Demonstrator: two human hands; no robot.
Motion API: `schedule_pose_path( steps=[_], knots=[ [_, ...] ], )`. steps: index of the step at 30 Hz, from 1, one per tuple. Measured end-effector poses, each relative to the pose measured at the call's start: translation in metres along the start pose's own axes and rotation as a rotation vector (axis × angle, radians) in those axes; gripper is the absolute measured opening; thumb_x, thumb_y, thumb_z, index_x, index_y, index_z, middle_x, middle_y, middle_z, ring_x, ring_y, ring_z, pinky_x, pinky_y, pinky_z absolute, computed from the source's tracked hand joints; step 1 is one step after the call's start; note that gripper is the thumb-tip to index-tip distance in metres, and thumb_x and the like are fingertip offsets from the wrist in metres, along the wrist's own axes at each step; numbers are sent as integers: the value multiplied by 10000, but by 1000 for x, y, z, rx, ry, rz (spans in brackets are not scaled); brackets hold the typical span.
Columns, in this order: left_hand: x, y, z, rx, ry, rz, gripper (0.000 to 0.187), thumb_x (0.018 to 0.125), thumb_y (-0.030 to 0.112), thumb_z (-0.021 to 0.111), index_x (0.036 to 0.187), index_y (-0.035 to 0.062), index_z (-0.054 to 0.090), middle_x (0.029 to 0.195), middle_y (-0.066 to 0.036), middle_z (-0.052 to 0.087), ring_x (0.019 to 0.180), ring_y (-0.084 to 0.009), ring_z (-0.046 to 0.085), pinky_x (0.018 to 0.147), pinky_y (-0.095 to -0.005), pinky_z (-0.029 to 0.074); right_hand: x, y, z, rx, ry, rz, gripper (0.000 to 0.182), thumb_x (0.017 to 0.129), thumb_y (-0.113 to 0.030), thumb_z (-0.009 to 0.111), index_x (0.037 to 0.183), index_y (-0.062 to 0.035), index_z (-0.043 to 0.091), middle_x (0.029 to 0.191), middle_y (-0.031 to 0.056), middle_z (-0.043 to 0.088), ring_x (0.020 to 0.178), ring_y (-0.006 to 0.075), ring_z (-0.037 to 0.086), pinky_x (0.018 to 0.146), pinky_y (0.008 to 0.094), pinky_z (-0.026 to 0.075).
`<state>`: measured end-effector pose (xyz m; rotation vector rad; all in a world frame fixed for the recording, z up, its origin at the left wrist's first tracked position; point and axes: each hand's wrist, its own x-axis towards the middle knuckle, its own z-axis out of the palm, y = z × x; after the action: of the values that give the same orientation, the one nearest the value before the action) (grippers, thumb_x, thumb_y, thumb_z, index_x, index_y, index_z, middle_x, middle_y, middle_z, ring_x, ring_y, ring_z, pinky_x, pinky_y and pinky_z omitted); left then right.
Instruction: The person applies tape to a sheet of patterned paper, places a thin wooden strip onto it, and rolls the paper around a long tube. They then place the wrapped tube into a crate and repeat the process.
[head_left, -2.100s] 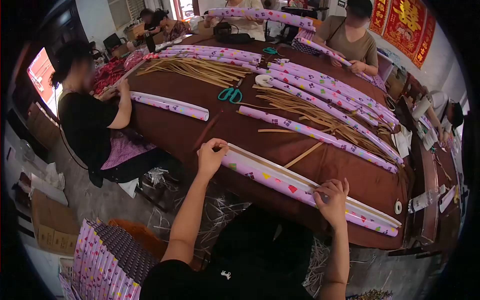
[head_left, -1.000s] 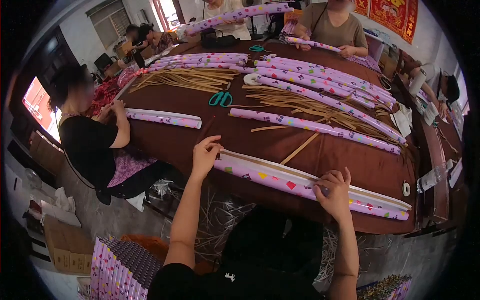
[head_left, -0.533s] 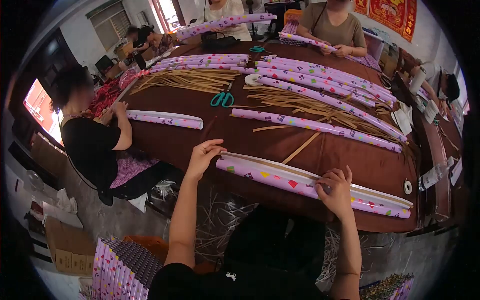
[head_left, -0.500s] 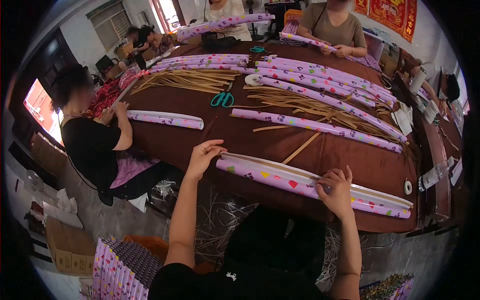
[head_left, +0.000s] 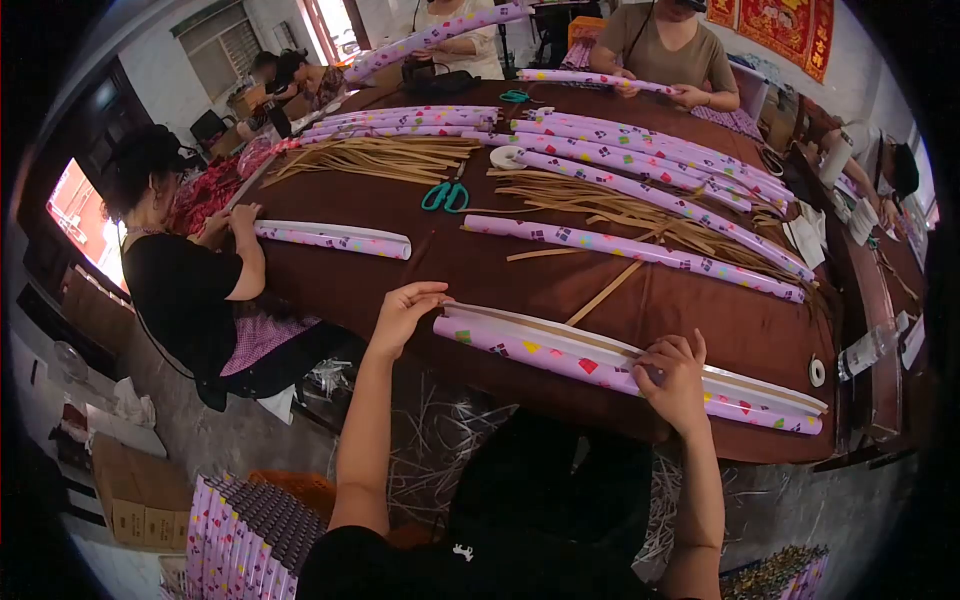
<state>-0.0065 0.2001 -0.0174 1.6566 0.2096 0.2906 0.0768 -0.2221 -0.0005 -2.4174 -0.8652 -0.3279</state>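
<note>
A long roll of purple patterned paper (head_left: 560,357) lies along the near edge of the brown table (head_left: 400,270), with a white and tan strip running along its far side. My left hand (head_left: 403,313) pinches the strip at the roll's left end. My right hand (head_left: 675,380) presses down on the roll right of its middle, fingers curled over it.
Several more purple rolls (head_left: 640,250) and piles of tan strips (head_left: 385,157) cover the table, with green scissors (head_left: 444,196) and a tape roll (head_left: 505,157). A person in black (head_left: 185,280) sits at left handling another roll (head_left: 335,238). Others sit at the far side. Stacked purple boxes (head_left: 245,535) stand at lower left.
My hands have stayed on the roll while my left fingers shifted slightly at the strip's end. The people at the far side moved their rolls.
</note>
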Motion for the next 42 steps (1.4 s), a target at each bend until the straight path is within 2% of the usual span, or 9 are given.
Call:
schedule_pose_path(
  steps=[9,11,24,26,33,35,37,40,42],
  knots=[
    [-2,2,2,-27,-5,1,260,898,-8,609,1151,-44,654,1023,-139,713,957,-178,674,880,-300,525,0,-2,-1,0,-16,9,128,777,-210,701,799,-89,735,894,26,663,1059,232,573,1152,557,173],
    [-3,6,4,7,4,-17,274,899,-27,588,1166,-49,645,1031,-137,712,965,-156,665,884,-264,508,0,-2,-1,3,-15,6,127,778,-209,700,799,-88,734,894,24,662,1061,231,572,1151,558,175],
    [-2,-6,1,-3,-6,25,245,903,1,621,1141,-21,675,1053,-102,705,972,-158,661,875,-289,517,1,-2,-1,7,3,-3,99,765,-182,707,789,-88,729,880,19,657,1059,226,572,1151,547,182],
    [-2,-6,6,-6,50,21,231,904,4,621,1125,-20,682,1018,-74,709,930,-112,646,849,-245,502,1,-3,-2,10,-1,-2,98,764,-182,709,789,-89,729,879,18,657,1058,224,572,1152,546,181],
    [0,-4,17,47,123,56,236,909,7,618,1140,-18,654,924,-35,696,849,-71,615,788,-229,485,0,-3,-1,3,11,-4,102,760,-186,713,789,-90,729,876,20,656,1045,224,577,1148,551,190],
    [2,-15,18,210,165,155,253,921,28,626,1171,-2,641,930,-34,693,827,-80,603,772,-232,473,0,-2,-2,8,23,-2,104,758,-188,715,792,-90,730,876,21,657,1044,225,577,1147,553,191],
    [2,-9,27,282,217,199,256,878,6,638,1133,18,629,845,-27,674,779,-64,598,739,-232,476,0,-1,-1,9,8,-10,108,757,-193,717,798,-94,735,878,23,658,1044,227,577,1146,557,189],
    [7,-14,29,364,271,218,240,879,20,611,1119,17,623,800,-50,662,765,-135,626,793,-282,479,-1,0,0,14,14,-13,113,756,-199,718,798,-95,736,883,21,661,1044,228,577,1143,560,192],
    [9,-12,27,673,230,257,219,908,77,623,1123,35,612,927,-72,668,862,-178,622,835,-317,462,-1,-1,-2,13,10,-12,115,757,-200,720,801,-95,736,887,20,663,1047,228,577,1142,558,193]
  ],
)
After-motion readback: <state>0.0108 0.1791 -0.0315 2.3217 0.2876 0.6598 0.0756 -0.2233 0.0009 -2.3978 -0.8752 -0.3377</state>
